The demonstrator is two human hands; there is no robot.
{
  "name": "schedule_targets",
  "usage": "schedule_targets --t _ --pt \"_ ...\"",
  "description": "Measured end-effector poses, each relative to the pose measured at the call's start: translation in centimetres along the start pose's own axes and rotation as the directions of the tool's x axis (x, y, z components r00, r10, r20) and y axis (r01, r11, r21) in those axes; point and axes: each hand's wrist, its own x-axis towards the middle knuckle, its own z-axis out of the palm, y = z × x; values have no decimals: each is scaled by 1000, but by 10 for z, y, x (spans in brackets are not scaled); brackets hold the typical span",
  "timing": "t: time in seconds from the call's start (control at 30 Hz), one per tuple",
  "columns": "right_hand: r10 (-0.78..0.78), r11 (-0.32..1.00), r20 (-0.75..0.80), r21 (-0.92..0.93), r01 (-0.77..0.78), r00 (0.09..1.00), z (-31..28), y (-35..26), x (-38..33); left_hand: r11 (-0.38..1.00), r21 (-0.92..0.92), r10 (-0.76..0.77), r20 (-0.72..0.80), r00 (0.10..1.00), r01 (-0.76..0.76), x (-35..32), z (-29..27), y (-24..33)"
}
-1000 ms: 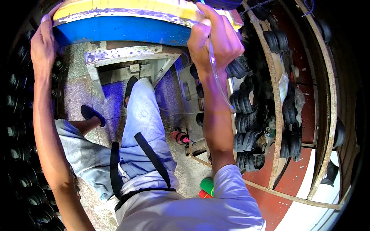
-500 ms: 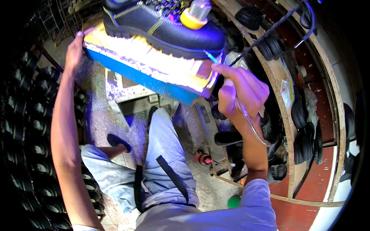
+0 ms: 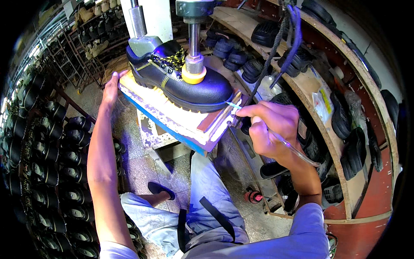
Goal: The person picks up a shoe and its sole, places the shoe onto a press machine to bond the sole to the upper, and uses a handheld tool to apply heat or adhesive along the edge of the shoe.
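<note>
A black lace-up work shoe [image 3: 196, 88] with yellow stitching and a ridged sole stands on a blue-edged platform [image 3: 170, 127]. A press rod with a yellow collar [image 3: 194, 77] bears down on its toe part. A second metal post with a grey block [image 3: 145, 46] meets the shoe's heel end. My right hand [image 3: 276, 129] is closed around a slim pen-like tool [image 3: 234, 105] with a pale blue front part and a clear, tube-like tail. Its tip touches the sole edge at the toe. My left hand [image 3: 110, 91] grips the platform's far left edge; some of its fingers are hidden.
Curved wooden shelves [image 3: 340, 142] on the right hold several black soles [image 3: 354, 149]. Dark shoes [image 3: 77, 151] crowd a rack on the left. Dark and blue cords [image 3: 293, 41] hang beside the press. A stool-like stand [image 3: 148, 138] sits below the platform.
The view has tilted up, so the shoe, platform and hands sit lower and the press rods show more. The tool tip stays at the toe's sole edge, and my left hand stays on the platform.
</note>
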Motion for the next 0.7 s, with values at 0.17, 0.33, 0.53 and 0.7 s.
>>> schedule_targets --t 0.17,0.33,0.53,0.7 --pt "35 994 -31 104 -31 999 -2 -1 -1 997 -77 14 54 998 -10 12 -1 -6" --pt "119 939 -107 334 -77 987 -25 -12 -8 990 -55 129 4 992 -128 0 2 -7" --pt "563 103 138 966 -235 815 -9 -24 -12 919 193 381 -215 899 -343 -79 -11 -15" --pt "520 -184 244 968 -171 819 8 -22 -18 853 346 510 -400 762 -390 -196 27 4"
